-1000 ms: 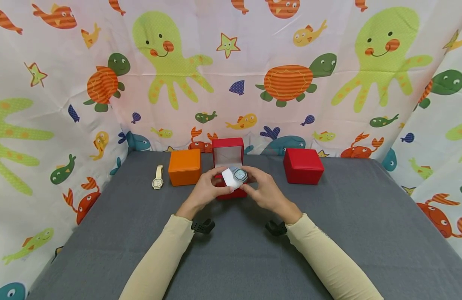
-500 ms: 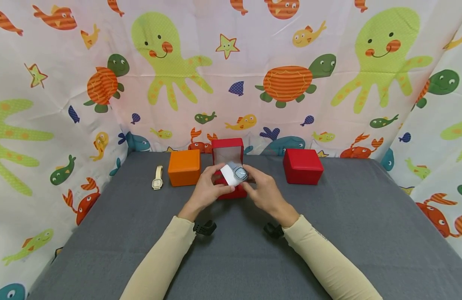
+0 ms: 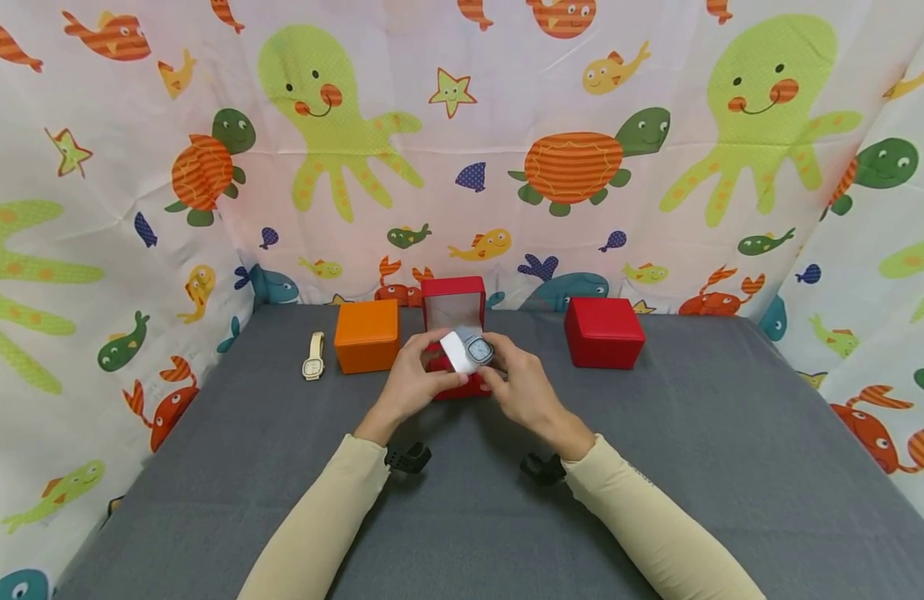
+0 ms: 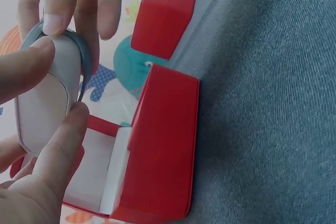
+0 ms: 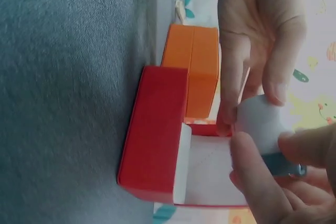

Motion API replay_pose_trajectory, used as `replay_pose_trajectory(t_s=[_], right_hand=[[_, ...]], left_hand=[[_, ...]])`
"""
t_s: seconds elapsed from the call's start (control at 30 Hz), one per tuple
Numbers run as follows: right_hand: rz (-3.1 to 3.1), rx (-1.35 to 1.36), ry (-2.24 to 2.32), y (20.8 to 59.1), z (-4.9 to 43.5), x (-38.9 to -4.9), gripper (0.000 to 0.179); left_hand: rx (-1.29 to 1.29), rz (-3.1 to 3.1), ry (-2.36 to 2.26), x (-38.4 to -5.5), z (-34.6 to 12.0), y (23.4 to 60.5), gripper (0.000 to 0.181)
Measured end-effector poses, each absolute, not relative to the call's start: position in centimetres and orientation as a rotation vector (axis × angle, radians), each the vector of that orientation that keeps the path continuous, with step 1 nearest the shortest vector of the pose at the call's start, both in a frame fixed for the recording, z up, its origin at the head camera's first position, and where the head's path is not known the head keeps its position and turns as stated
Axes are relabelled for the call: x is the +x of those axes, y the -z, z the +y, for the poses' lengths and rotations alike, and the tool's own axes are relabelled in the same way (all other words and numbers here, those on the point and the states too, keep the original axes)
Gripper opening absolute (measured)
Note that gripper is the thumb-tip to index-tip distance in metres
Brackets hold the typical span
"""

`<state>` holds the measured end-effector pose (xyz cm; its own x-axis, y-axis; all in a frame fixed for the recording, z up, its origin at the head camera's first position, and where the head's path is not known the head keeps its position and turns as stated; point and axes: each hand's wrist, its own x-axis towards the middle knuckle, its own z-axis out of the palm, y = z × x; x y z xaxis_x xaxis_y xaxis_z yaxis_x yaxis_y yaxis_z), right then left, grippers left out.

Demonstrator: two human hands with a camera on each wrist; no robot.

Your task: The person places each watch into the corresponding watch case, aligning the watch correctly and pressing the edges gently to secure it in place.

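Both hands hold a white watch cushion with a grey-blue watch round one end of it, above the open red box [image 3: 452,286] in the head view. My left hand [image 3: 415,373] grips the plain end of the white cushion [image 3: 455,353] between thumb and fingers. With thumb and fingertips, my right hand [image 3: 527,387] pinches the watch [image 3: 479,350] at its sides; the dial faces up toward the head camera. In the left wrist view the strap [image 4: 84,59] loops round the cushion [image 4: 43,111]. White lining [image 5: 207,169] shows inside the box in the right wrist view.
An orange box [image 3: 367,337] stands left of the open box, with a gold-coloured watch [image 3: 313,358] lying beyond it. To the right is a closed red box [image 3: 604,335]. Grey cloth [image 3: 462,533] covers the table, and a printed curtain [image 3: 476,200] hangs behind.
The watch and cushion have tilted slightly between the hands, and the right forearm has shifted a little to the left. Both hands keep their hold; the boxes stay put.
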<state>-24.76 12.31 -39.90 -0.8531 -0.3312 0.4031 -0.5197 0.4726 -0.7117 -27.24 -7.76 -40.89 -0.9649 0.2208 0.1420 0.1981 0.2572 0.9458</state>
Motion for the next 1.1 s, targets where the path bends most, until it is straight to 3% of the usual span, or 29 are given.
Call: replay_pose_trajectory(t_s=[0.23, 0.53, 1.1], right_hand=[[-2.606, 0.882, -1.415, 39.3, 14.4, -26.1, 0.049], [-2.749, 1.054, -1.528, 39.1, 15.9, -27.0, 0.078], [-2.688, 1.033, -1.627, 39.1, 15.8, -26.9, 0.073]], left_hand=[[0.485, 2.413, -1.760, -27.5, -8.3, 40.7, 0.071], [0.609, 2.311, -1.657, -27.6, -8.9, 40.1, 0.071], [0.585, 2.296, -1.629, -27.4, -9.4, 39.7, 0.071]])
